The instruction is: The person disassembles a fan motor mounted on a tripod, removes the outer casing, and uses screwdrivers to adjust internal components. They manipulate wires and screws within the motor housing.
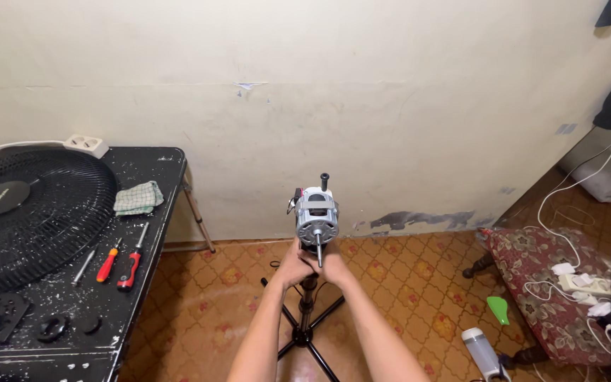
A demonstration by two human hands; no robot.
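Both forearms reach forward from the bottom edge, and the left hand and right hand meet just under the fan motor. Their fingers are curled and pressed together around the top of the stand pole, right below the motor; what exactly the fingertips pinch cannot be told. The bare motor sits atop the pole with its shaft pointing toward the camera, between the two hands. Below the arms, the stand's black cross base rests on the patterned floor.

To the left, a black table carries a round fan grille, two red-handled screwdrivers, a folded cloth and a white power strip at its back edge. To the right, a patterned cushion holds white cables and a green piece; a clear bottle lies beside it. Behind everything stands a cream wall.
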